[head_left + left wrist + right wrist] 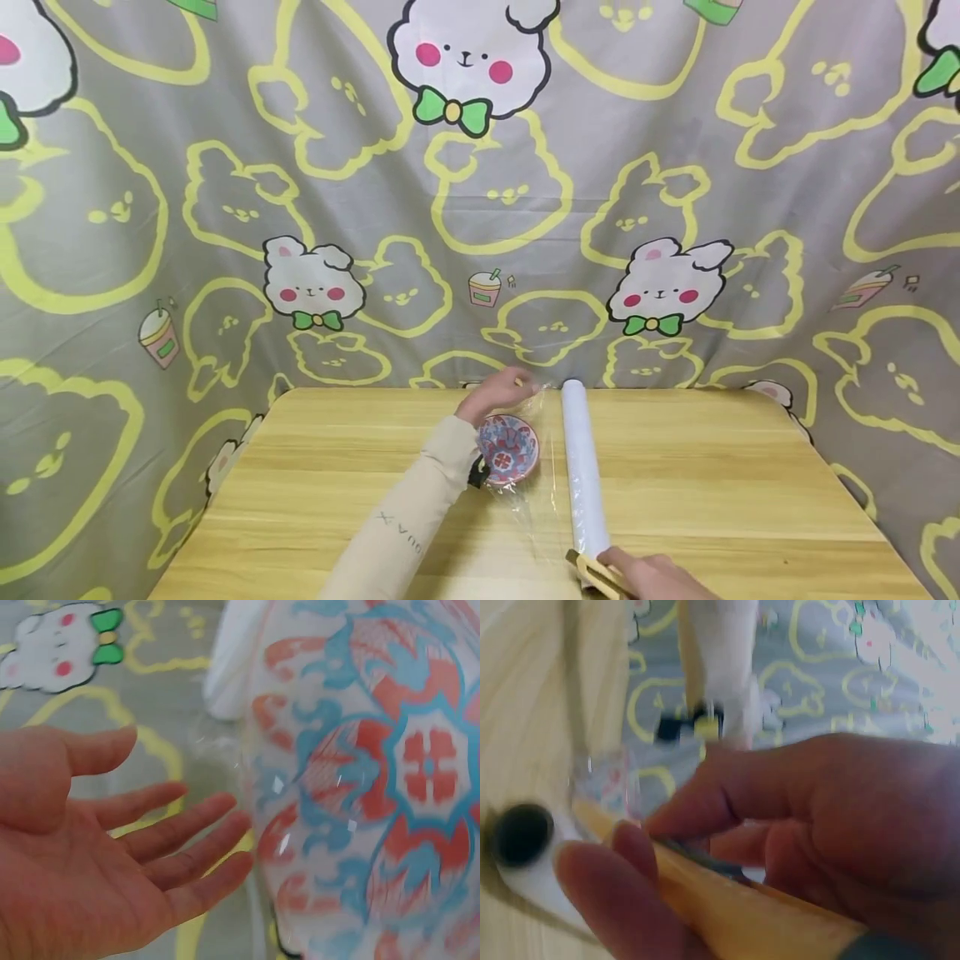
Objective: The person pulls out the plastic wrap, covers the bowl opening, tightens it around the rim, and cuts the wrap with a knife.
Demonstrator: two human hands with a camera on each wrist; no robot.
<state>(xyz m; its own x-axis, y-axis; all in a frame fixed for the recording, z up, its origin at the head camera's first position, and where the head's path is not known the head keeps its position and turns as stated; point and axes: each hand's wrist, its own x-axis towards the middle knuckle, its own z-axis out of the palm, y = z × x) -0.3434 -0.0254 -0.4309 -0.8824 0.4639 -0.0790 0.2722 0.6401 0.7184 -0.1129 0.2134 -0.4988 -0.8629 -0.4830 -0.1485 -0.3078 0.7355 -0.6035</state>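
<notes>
The bowl (510,448) on the wooden counter (712,467) is patterned in red and blue on white, with clear film (551,492) stretching from it toward a white roll (587,467) at its right. Just beyond the bowl, the left hand (501,393) is loosely spread, fingers apart. Nearer and right of the bowl, the right hand (660,577) pinches a yellow cutter (602,577).

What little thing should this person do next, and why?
Probably draw the yellow cutter along the clear film, beside the white roll and away from the body. The film stretches between the patterned bowl and the roll, seemingly uncut, and the right grip already holds the cutter at the roll's near end.
</notes>
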